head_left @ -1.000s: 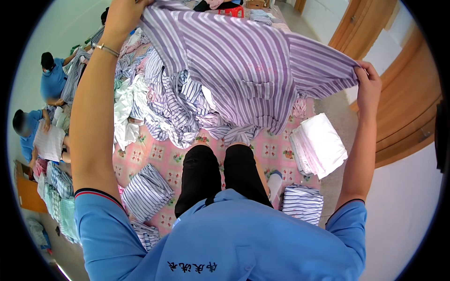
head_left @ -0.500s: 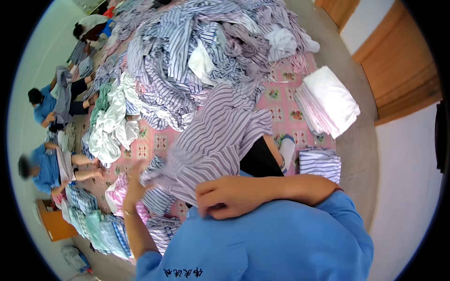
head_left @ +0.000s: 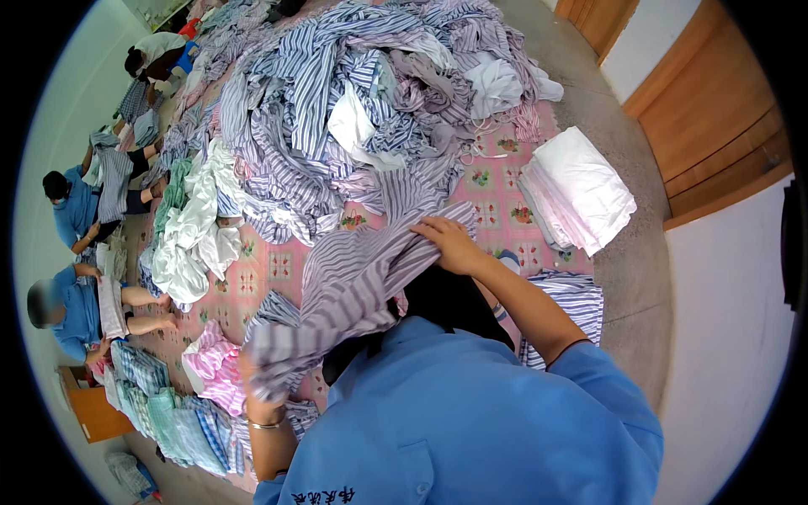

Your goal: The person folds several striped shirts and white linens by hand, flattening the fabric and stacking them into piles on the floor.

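Grasping garment [head_left: 353,273] edge: right fingers [head_left: 433,227]; left fingers [head_left: 250,375], hold unclear; bare mat [head_left: 486,202] beside pile [head_left: 316,101].

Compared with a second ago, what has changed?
The striped shirt, held stretched out in front, is now bunched across the lap. The left hand has drawn back; the right hand has come inward onto the shirt. The white stack stayed put.

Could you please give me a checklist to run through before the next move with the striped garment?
1. Right hand on the striped garment: ok, fingers over its edge.
2. Left hand gripping: cannot tell, cloth and blur hide it.
3. Garment flat: not ok, bunched.
4. Garment free of the clothes heap: cannot tell, similar stripes meet.
5. White-topped stack clear of the garment: ok.
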`<state>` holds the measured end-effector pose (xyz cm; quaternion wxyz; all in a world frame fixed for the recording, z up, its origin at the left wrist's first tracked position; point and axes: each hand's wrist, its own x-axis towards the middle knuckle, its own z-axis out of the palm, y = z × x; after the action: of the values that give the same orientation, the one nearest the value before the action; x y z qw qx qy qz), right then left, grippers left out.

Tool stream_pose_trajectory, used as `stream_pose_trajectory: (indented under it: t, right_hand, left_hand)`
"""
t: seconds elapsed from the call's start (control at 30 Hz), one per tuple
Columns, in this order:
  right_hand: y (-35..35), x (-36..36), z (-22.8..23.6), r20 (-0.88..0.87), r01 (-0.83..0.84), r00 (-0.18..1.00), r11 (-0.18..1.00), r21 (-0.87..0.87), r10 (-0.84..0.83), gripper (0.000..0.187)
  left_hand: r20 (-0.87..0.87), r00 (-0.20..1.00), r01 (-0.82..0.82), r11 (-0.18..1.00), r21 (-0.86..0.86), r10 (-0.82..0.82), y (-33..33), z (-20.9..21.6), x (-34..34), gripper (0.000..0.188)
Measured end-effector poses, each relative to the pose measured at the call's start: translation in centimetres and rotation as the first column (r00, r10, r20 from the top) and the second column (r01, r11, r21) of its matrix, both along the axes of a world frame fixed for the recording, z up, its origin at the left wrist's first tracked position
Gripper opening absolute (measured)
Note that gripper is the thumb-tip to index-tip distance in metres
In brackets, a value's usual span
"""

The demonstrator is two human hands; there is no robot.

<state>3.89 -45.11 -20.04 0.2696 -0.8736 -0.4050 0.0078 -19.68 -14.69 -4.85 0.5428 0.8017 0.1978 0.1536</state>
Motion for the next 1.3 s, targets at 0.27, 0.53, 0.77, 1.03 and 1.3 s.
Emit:
stream_pose_trajectory:
  t: [0.27,0.53,0.77,1.03,1.3]
  right_hand:
    - [-4.5,-7.7,3.8,-0.004,0.015,1.0,0.969,0.247,-0.014,0.036]
    - [-10.2,-7.5,1.5,-0.741,0.584,0.596,0.8,0.137,-0.308,0.025]
    - [-5.9,4.7,-6.9,-0.958,0.817,0.074,0.568,-0.101,-0.277,0.037]
    - [-5.0,11.2,-12.2,-0.91,0.803,0.29,0.593,0.062,-0.296,0.026]
    - [-7.1,9.3,10.8,-0.656,0.656,0.755,0.017,0.755,0.003,0.008]
  left_hand:
    - [0.377,0.917,0.087,0.86,-0.502,0.128,15.1,-1.2,-9.8,0.052]
    - [0.133,0.958,-0.146,0.832,-0.535,0.254,13.7,-4.0,-14.3,0.07]
    - [0.12,0.946,-0.219,0.868,-0.445,0.301,14.1,-4.8,-14.3,0.069]
    - [0.215,0.942,-0.151,0.895,-0.42,0.26,12.4,-2.7,-13.5,0.061]
    - [0.28,0.923,-0.133,0.902,-0.411,0.263,15.1,-2.4,-14.4,0.064]
